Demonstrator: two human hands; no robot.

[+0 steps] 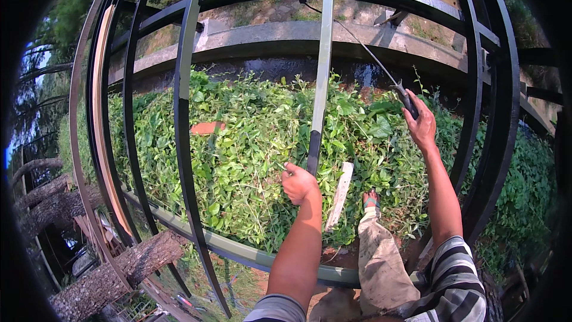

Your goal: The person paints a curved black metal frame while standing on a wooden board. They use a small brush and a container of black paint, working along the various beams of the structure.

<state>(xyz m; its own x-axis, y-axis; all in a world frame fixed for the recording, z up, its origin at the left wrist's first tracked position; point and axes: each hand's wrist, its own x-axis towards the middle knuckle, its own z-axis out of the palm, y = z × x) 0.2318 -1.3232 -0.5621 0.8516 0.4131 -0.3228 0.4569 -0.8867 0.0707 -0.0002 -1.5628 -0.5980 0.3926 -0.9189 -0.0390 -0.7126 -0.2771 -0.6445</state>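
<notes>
the left hand (pixel 299 182) has its fingers curled shut around one upright metal bar (pixel 322 77) of a dark railing, gripping it low down. the right hand (pixel 421 124) is raised, fingers wrapped tight on the dark handle of one long thin blade (pixel 366 48), which slants up and away to the left of those fingers. below both hands lies a heap of green leafy cuttings (pixel 250 161). one sandalled foot (pixel 370 200) and one pale plank (pixel 339 194) show under the left fingers' right side.

Outdoor worksite on a stream bank: leafy weeds (pixel 250 149), concrete channel wall (pixel 286 36), tree trunks (pixel 113 274), dark metal frame (pixel 185 143).
</notes>
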